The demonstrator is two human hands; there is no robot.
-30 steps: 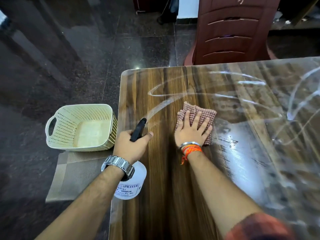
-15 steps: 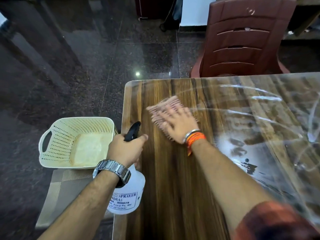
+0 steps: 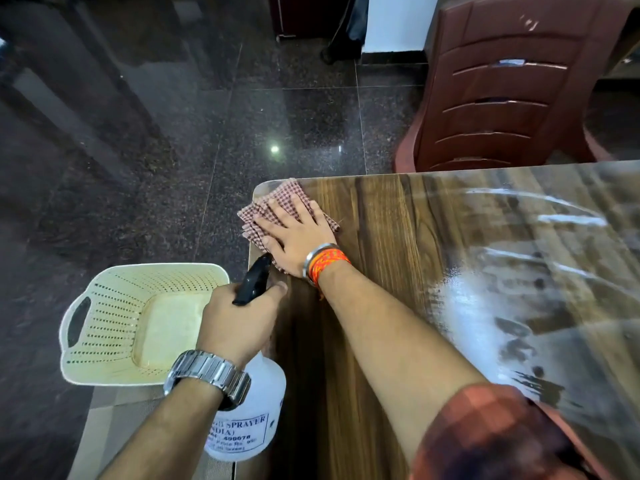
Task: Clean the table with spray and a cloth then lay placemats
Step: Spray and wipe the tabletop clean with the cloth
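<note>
The wooden table (image 3: 381, 306) has a glossy top with wet streaks on its right side. My right hand (image 3: 298, 233) lies flat, fingers spread, on a red-checked cloth (image 3: 277, 199) at the table's far left corner; part of the cloth hangs over the edge. My left hand (image 3: 239, 323) is wrapped around the black trigger head of a white spray bottle (image 3: 252, 427), held at the table's left edge, nozzle pointing towards the cloth. Grey-beige woven placemats (image 3: 114, 420) lie under a basket, left of the table.
A cream perforated basket (image 3: 114, 306) stands on the placemats beside the table's left edge. A maroon plastic chair (image 3: 502, 81) stands at the table's far side. Dark polished floor (image 3: 173, 133) surrounds the table.
My right hand has swept the cloth leftwards and away across the table to its far left corner. My left hand has kept the spray bottle at the left edge.
</note>
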